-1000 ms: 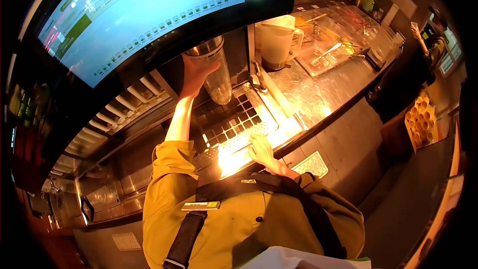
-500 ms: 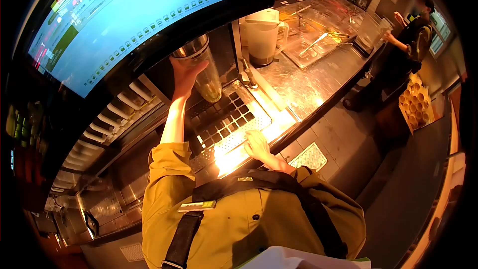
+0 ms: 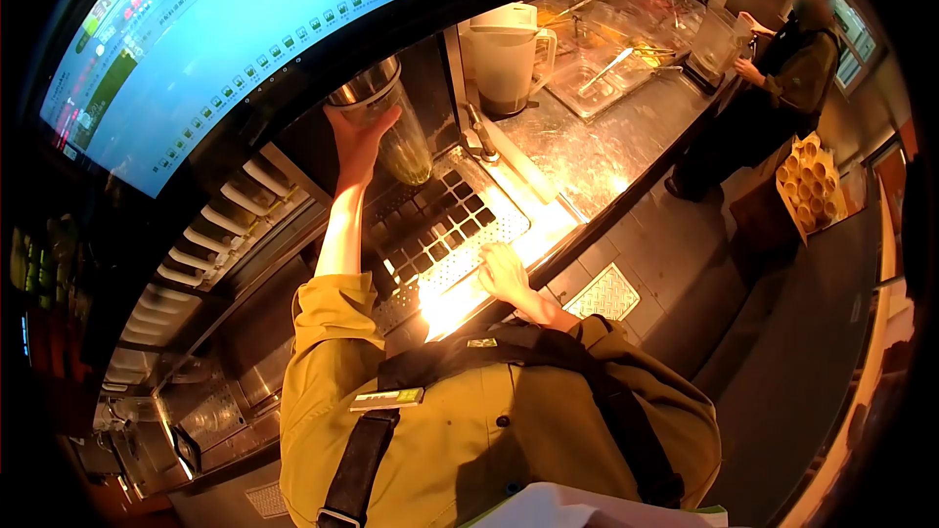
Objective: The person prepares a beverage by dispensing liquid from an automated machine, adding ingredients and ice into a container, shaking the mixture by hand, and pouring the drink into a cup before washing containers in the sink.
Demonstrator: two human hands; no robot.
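Observation:
Below the screen, my left hand point(image 3: 360, 137) is closed around the upper part of a clear shaker point(image 3: 403, 142) with a metal top point(image 3: 367, 83). The shaker leans a little, its lower end above the grid of a metal drip tray point(image 3: 504, 225). Some greenish-yellow contents show near its bottom. My right hand point(image 3: 503, 274) rests at the tray's front edge, fingers curled in with nothing visible in them. Strong glare washes out the metal beside it.
A large lit screen point(image 3: 254, 29) overhangs the left. A white pitcher point(image 3: 504, 64) stands behind the tray by a small tap point(image 3: 479, 127). Clear containers with utensils point(image 3: 606, 73) are farther back. A co-worker point(image 3: 797, 68) stands at right, near a box of cups point(image 3: 810, 186).
The view has shifted slightly, and the shaker stays in my left hand. My right hand keeps its place. The co-worker has changed posture, hands now closer to the counter container.

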